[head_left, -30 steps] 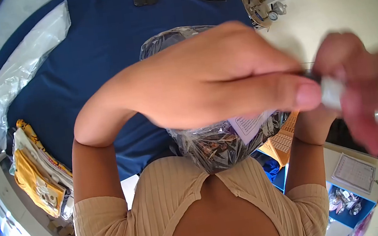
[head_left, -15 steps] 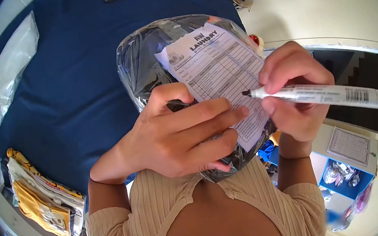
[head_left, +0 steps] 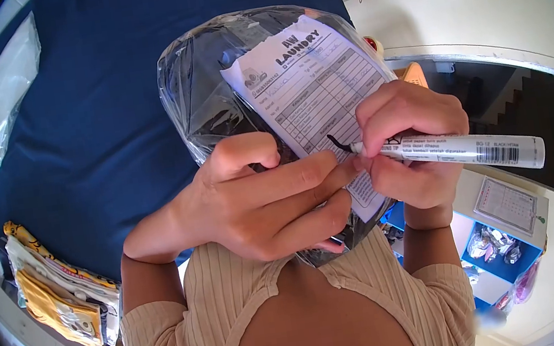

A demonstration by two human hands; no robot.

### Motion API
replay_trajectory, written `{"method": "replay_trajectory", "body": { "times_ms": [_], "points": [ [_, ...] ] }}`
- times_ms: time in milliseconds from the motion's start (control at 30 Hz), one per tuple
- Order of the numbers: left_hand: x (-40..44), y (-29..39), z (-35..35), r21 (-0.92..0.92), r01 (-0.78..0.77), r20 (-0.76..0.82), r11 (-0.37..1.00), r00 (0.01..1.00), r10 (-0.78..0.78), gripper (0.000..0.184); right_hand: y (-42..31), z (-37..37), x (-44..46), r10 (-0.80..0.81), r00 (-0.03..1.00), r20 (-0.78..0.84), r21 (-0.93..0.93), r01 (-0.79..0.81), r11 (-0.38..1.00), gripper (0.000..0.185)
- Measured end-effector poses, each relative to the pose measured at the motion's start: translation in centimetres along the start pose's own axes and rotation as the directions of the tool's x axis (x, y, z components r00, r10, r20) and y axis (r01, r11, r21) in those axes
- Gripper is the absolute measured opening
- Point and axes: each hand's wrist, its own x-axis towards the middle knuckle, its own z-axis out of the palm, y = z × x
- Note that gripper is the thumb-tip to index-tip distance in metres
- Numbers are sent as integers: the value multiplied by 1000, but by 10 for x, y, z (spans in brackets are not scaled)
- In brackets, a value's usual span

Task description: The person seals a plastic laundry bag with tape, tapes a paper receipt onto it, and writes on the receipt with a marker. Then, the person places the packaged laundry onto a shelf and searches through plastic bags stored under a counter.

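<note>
My right hand (head_left: pixel 412 137) is closed around a white marker (head_left: pixel 477 150) with a black barcode label. Its tip touches a printed laundry slip (head_left: pixel 312 91), at the end of a short curved black stroke. The slip lies on a clear-plastic-wrapped package (head_left: pixel 191 79) with dark contents, held close to my chest. My left hand (head_left: pixel 270 198) grips the lower left of the package, its fingers bent across the slip's lower part. The fingertips of both hands come close together near the marker tip.
A dark blue cloth (head_left: pixel 89 128) covers the table. Clear plastic sheeting (head_left: pixel 2 132) lies along its left edge, with folded packed clothes (head_left: pixel 62 292) below. At right are a dark screen-like panel (head_left: pixel 522 120), a blue bin of small items (head_left: pixel 501 252) and a framed sheet (head_left: pixel 505 206).
My right hand has moved left and down with the marker, and a black curved stroke now shows on the slip. The package sits slightly higher and further left in view.
</note>
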Motion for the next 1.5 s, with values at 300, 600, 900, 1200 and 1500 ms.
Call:
{"method": "replay_trajectory", "body": {
  "times_ms": [300, 600, 900, 1200, 1500],
  "points": [
    [0, 0, 6, 12, -7, -35, 1000, 999, 7, 29, 4, -3, -4, -15, 998, -55, -16, 14, 1000, 12],
    [0, 2, 6, -4, 10, -26, 1000, 1000, -10, 29, 10, 0, -6, -5, 993, -122, 21, 7, 1000, 13],
    [0, 5, 7, 3, 37, -16, 999, 999, -37, 16, 13, 0, -9, -3, 986, -169, 21, 7, 1000, 12],
    [-1, 4, 6, -7, 15, -15, 1000, 1000, -15, 27, 17, -1, -11, 12, 978, -207, 89, 7, 996, 12],
    [-3, 4, 8, -14, 17, -30, 1000, 999, -17, 26, 20, -4, -14, 41, 950, -311, 156, 8, 988, 10]
  ]
}}
